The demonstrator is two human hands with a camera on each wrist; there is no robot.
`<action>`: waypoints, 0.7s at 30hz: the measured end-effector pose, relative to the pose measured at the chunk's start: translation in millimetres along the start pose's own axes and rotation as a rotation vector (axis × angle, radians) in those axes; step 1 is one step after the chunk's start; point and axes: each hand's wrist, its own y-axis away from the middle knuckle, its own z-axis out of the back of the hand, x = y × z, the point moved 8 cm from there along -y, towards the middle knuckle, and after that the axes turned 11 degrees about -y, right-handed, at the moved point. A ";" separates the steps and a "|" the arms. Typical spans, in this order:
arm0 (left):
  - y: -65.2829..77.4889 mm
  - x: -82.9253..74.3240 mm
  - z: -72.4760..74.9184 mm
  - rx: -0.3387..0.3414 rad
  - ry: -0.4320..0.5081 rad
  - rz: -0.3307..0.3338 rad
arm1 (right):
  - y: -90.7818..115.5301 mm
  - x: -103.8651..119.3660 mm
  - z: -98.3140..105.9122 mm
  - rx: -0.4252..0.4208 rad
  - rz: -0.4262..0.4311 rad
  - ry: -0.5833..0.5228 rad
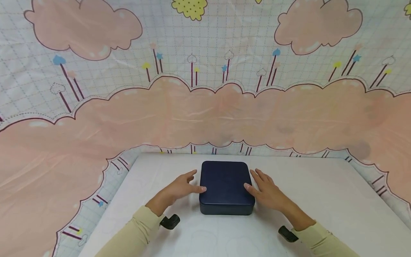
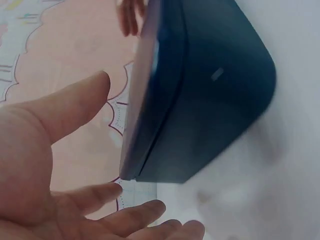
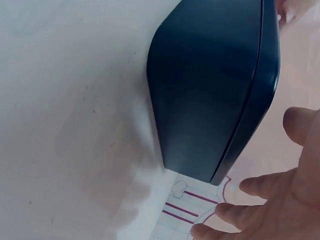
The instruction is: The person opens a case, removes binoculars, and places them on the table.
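Note:
A dark navy rectangular box (image 1: 226, 184) with rounded corners and a lid lies flat on the white table. At its left side is my left hand (image 1: 179, 187), fingers extended and the thumb tip by the lid's left edge. My right hand (image 1: 268, 191) is on the other side, its thumb over the lid's right edge and its fingers spread beside the box. In the left wrist view a gap shows between the left hand (image 2: 85, 175) and the box wall (image 2: 215, 90). The right wrist view likewise shows the right hand (image 3: 280, 195) apart from the box (image 3: 205, 85).
The white table (image 1: 321, 200) extends on both sides of the box. Behind it hangs a patterned cloth (image 1: 224, 117) with pink clouds, which also runs down past the table's left and right edges. A black wrist camera (image 1: 170, 222) sits under each sleeve cuff.

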 end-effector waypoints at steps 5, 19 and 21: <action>-1.8 -0.6 -3.7 0.014 0.148 0.033 | -3.4 -0.8 -2.9 0.007 -0.008 -0.095; 0.2 -4.7 -12.8 -0.013 0.335 0.104 | -8.2 -3.6 -3.7 -0.078 -0.071 -0.265; -1.3 -5.3 -11.8 -0.022 0.351 0.098 | -10.6 -4.7 -2.7 -0.092 -0.100 -0.277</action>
